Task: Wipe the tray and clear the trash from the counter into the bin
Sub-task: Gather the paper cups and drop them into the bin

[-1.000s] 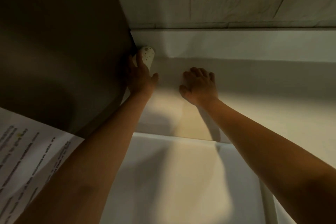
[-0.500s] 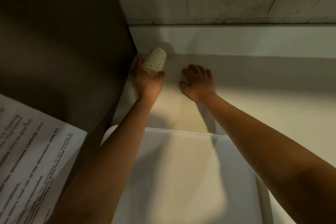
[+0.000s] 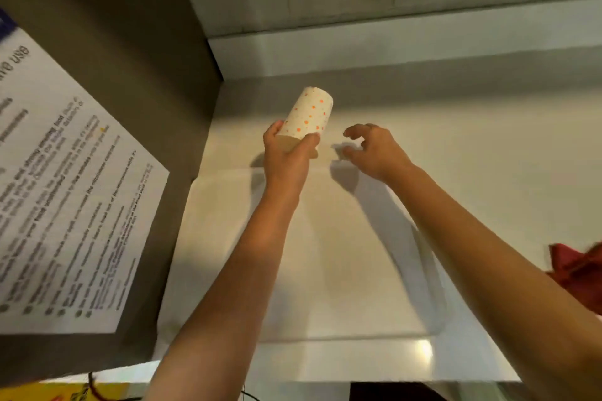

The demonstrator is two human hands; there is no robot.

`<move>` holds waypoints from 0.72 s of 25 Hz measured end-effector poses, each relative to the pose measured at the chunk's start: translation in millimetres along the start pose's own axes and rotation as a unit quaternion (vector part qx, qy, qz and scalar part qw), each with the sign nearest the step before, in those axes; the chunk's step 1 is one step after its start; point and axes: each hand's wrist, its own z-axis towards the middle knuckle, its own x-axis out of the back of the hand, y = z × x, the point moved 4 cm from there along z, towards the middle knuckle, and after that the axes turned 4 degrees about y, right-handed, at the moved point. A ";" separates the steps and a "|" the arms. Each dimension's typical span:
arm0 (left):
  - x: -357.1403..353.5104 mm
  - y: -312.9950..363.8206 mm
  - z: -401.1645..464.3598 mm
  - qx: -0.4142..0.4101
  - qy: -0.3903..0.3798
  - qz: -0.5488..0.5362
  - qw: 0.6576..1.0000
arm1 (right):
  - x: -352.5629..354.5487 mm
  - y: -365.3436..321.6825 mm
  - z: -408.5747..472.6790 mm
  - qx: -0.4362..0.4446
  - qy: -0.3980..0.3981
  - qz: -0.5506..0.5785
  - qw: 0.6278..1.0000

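Head view: left hand [image 3: 286, 156] grips a white orange-dotted paper cup [image 3: 309, 112], raised mid-frame above the pale desk [image 3: 472, 146]; right hand [image 3: 374, 150] hovers loose, empty. Trash-clearing step; next, carry it binward.

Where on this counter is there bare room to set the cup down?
Bare tray lies between the forearms; bare counter lies right of the right hand. Crowded: the left hand with the cup, and the red cloth at the right edge.
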 end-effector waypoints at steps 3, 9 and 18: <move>4.9 -6.8 -49.4 0.009 -0.049 -0.025 0.998 | 17.9 5.5 -61.5 -0.015 0.051 0.001 0.999; 9.3 -36.5 -132.7 0.025 -0.156 -0.050 0.986 | 51.9 22.3 -176.5 -0.053 0.137 0.028 0.989; -20.6 -69.4 -221.2 0.028 -0.269 -0.030 0.962 | 77.0 81.0 -275.4 -0.091 0.196 0.026 0.976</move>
